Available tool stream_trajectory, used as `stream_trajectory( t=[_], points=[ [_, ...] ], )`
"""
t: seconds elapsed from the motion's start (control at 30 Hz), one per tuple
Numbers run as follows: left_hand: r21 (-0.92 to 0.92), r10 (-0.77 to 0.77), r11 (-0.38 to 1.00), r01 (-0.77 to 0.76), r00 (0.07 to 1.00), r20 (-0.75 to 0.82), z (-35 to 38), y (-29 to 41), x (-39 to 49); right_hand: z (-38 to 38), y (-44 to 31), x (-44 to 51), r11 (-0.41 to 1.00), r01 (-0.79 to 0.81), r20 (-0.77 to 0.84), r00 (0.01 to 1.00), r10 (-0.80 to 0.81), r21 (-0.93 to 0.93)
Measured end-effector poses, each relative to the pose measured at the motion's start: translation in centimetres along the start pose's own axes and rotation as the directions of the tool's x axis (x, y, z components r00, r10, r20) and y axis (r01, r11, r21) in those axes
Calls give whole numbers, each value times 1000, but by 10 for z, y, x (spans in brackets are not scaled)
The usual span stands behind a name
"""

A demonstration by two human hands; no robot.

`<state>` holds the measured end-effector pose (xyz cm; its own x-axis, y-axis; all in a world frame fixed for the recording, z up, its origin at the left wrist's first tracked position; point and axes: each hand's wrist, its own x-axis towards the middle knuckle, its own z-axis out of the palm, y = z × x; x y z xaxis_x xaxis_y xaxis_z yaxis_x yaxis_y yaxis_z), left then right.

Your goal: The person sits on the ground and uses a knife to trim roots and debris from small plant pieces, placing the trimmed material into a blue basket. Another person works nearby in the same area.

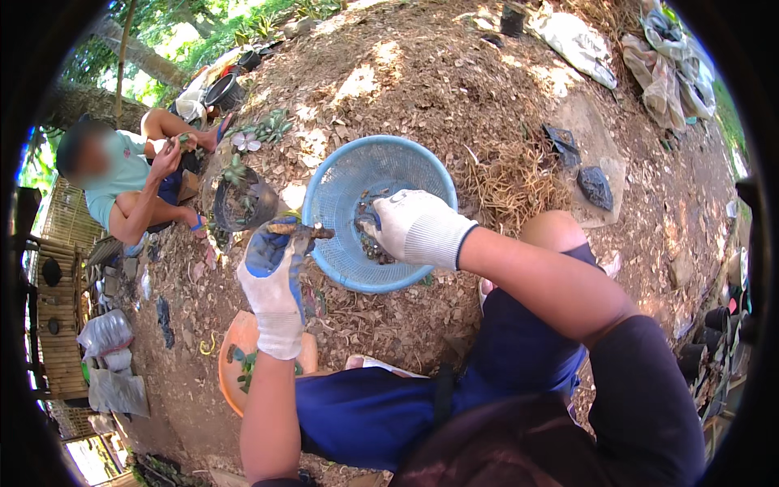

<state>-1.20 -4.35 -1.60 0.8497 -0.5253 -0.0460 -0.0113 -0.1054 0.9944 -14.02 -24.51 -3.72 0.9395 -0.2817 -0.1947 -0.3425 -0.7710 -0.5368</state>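
Note:
My left hand (274,274), in a white glove with a blue palm, grips a brown piece of root or stem (304,231) at the left rim of a blue plastic mesh basket (378,285). Inside the basket's opening is my right hand (405,225), gloved the same way, its fingers bent downward. Whether those fingers pinch anything cannot be made out. Small dark bits of debris (377,252) lie at the basket's bottom. Beside my left forearm, an orange plastic container (230,359) holds some green leaves (246,368).
A person (122,176) sits at the left, holding a small plant piece. Near them stands a black pot (258,204) with a plant. Dry roots or straw (514,182) lie right of the basket, near black plastic pieces (595,187). White sacks (575,45) lie farther off.

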Motion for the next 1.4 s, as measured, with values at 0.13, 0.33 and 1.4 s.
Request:
stream_trajectory(
  t=[0.13, 0.33, 1.4],
  points=[
    [-235, 43, 972, -9, 989, 141, -11, -7, -3, -9, -5, -1, 937, 134, -158, 984, -86, 324],
    [-308, 55, 951, 3, 983, 177, -10, 3, -10, -12, -19, 0, 651, 77, -49, 997, -62, 755],
    [128, 263, 960, -249, 959, -104, -68, 29, -38, -3, -43, 0, 618, 252, -235, 966, -111, 745]
  ],
)
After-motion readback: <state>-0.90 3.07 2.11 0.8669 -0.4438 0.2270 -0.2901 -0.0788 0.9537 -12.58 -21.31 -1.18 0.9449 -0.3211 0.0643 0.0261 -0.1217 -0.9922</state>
